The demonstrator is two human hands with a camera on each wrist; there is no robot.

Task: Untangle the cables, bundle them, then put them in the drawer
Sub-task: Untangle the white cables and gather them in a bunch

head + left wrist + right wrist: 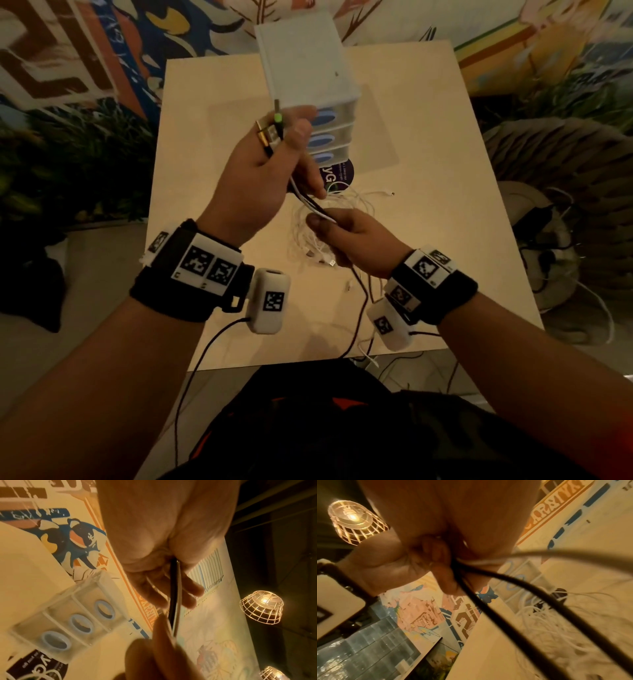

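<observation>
Above the middle of the table (428, 240), the left hand (260, 181) clutches several plug ends while the right hand (356, 240) pinches the same cables (317, 209) lower down, seemingly mid-untangling; next, work them free of the white tangle (308, 240) before the closed drawers (329, 137).

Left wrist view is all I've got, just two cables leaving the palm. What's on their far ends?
Observer: The left hand holds several plugs fanned above its fingers, one with a green tip.
Operator: And the right hand?
Observer: The right hand pinches the same black and white cables just below the left.
Operator: Anything left on the table?
Observer: A loose white tangle lies on the table, below the hands.
</observation>
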